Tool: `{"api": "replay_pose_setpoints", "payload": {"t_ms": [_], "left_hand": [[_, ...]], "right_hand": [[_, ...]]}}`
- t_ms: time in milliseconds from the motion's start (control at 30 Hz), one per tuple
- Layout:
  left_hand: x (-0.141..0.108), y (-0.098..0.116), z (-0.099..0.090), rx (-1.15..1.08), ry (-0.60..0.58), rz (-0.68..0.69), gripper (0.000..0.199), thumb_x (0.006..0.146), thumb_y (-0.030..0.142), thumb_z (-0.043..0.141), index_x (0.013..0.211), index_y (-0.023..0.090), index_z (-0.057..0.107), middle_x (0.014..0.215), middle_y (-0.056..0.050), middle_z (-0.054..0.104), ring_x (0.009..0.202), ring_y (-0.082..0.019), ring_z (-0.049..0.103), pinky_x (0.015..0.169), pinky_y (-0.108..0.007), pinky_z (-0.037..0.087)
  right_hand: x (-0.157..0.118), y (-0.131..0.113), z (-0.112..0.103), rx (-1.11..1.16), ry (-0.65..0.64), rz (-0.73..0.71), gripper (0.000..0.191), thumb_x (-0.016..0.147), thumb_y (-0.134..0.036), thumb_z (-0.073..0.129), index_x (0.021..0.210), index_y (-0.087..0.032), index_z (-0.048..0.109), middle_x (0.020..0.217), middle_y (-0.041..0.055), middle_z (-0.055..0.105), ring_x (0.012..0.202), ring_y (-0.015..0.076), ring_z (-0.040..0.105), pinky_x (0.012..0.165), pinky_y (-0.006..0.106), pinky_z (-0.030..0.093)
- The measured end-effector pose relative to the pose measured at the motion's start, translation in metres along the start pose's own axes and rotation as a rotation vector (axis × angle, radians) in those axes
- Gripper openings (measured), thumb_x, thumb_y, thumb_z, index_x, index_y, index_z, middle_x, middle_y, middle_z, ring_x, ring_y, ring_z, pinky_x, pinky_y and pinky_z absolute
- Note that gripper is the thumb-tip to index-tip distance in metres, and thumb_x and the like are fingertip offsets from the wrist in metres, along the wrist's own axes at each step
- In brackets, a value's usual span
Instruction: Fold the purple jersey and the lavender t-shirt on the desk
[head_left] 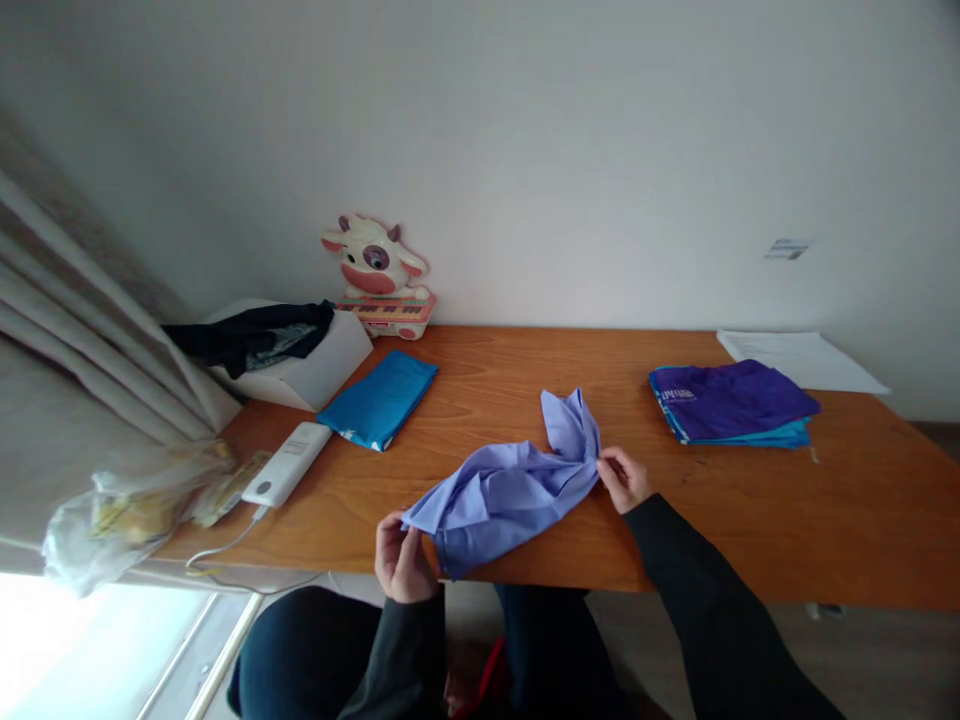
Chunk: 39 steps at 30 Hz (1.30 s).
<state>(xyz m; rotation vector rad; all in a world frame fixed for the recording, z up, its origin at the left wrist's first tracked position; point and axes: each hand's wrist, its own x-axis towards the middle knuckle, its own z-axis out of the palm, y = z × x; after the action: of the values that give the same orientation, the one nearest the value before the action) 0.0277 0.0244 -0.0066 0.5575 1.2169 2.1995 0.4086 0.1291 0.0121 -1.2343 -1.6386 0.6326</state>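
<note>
A crumpled lavender cloth (510,495) stretches between my hands over the front part of the wooden table (487,370). My left hand (405,560) pinches its left corner near the table's front edge. At the other end, my right hand (624,480) grips the bunched fabric between thumb and fingers, and a loose flap stands up just behind it. Whether the cloth is a bag or a plain sheet, I cannot tell. Behind my left hand lies a folded blue cloth (381,398). To the right is a stack with a folded purple cloth (731,402) on top of blue ones.
At the back left stand a cow-shaped toy piano (382,275) and a white box (319,360) with dark clothing (255,335) over it. A white power bank (287,465) with a cable and a plastic bag (112,520) lie left. White paper (799,358) rests back right.
</note>
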Motion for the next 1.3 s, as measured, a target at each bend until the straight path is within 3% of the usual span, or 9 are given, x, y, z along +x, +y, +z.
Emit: {"api": "replay_pose_setpoints", "payload": {"t_ms": [167,267,367,533,833,967,1033,1167,1300], "left_hand": [[-0.012,0.023,-0.025,0.392,-0.167,0.217,0.029,0.080,0.034,0.088,0.101,0.021,0.073,0.114,-0.009,0.075,0.124,-0.033,0.070,0.116,-0.054,0.050],[-0.017,0.036,-0.012,0.647,-0.395,0.360,0.029,0.094,0.040,0.074,0.118,0.023,0.075,0.123,-0.012,0.077,0.129,-0.036,0.069,0.128,-0.065,0.036],[-0.012,0.038,0.009,0.903,-0.517,0.396,0.044,0.096,0.047,0.073,0.134,0.025,0.072,0.140,-0.014,0.074,0.133,-0.037,0.067,0.121,-0.060,0.046],[0.002,0.022,0.026,1.315,-0.596,0.351,0.041,0.096,0.050,0.075,0.131,0.029,0.079,0.126,-0.012,0.081,0.117,-0.040,0.073,0.102,-0.057,0.057],[0.005,0.028,0.009,0.924,-0.615,0.305,0.022,0.098,0.042,0.071,0.102,0.026,0.086,0.117,-0.009,0.086,0.114,-0.033,0.081,0.108,-0.053,0.062],[-0.003,0.064,-0.002,0.811,-0.930,0.414,0.022,0.096,0.031,0.073,0.111,0.036,0.088,0.117,-0.004,0.086,0.125,-0.035,0.078,0.128,-0.071,0.042],[-0.005,0.086,-0.001,0.696,-1.076,0.365,0.024,0.097,0.029,0.073,0.113,0.038,0.089,0.102,-0.004,0.087,0.105,-0.034,0.084,0.116,-0.067,0.057],[0.010,0.115,0.036,0.573,-0.868,0.116,0.022,0.098,0.041,0.076,0.098,0.024,0.090,0.086,-0.007,0.085,0.072,-0.027,0.081,0.064,-0.037,0.068],[0.066,0.107,0.111,0.660,-0.577,0.235,0.044,0.099,0.057,0.070,0.108,0.016,0.084,0.094,-0.009,0.083,0.079,-0.023,0.076,0.074,-0.034,0.063]], "right_hand": [[0.005,-0.008,-0.001,-0.142,0.025,-0.241,0.043,0.103,-0.038,0.061,0.063,-0.025,0.052,0.064,0.0008,0.054,0.062,0.0179,0.054,0.063,0.034,0.047],[0.011,-0.012,0.003,-0.130,0.011,-0.325,0.014,0.097,-0.033,0.063,0.094,-0.025,0.074,0.105,0.0092,0.075,0.101,0.0289,0.071,0.092,0.046,0.059],[0.014,-0.009,0.010,-0.165,-0.082,-0.319,0.044,0.091,-0.023,0.062,0.132,-0.030,0.075,0.143,0.0087,0.071,0.134,0.0347,0.065,0.119,0.058,0.050],[0.015,0.012,0.021,-0.315,-0.111,-0.200,0.068,0.081,-0.012,0.063,0.146,-0.029,0.070,0.141,0.0086,0.073,0.130,0.0358,0.068,0.116,0.060,0.053],[-0.029,-0.015,-0.010,-0.424,-0.130,-0.189,0.011,0.083,-0.024,0.073,0.092,-0.030,0.074,0.097,0.0077,0.079,0.099,0.0372,0.074,0.090,0.057,0.062],[-0.081,-0.061,-0.067,-0.242,-0.303,-0.187,0.005,0.094,-0.031,0.070,0.097,-0.032,0.075,0.136,0.0088,0.077,0.133,0.0394,0.069,0.112,0.059,0.058],[-0.091,-0.087,-0.098,-0.118,-0.205,-0.072,0.016,0.100,-0.043,0.066,0.107,-0.033,0.077,0.126,0.0122,0.080,0.118,0.0393,0.076,0.101,0.056,0.064],[-0.037,-0.127,-0.133,-0.058,0.058,0.021,0.035,0.089,-0.061,0.080,0.108,-0.032,0.077,0.090,0.0112,0.076,0.074,0.0321,0.074,0.061,0.044,0.064],[0.089,-0.136,-0.114,-0.097,-0.028,-0.076,0.047,0.092,-0.067,0.074,0.111,-0.024,0.075,0.103,0.0108,0.077,0.096,0.0336,0.075,0.092,0.052,0.065]]}}
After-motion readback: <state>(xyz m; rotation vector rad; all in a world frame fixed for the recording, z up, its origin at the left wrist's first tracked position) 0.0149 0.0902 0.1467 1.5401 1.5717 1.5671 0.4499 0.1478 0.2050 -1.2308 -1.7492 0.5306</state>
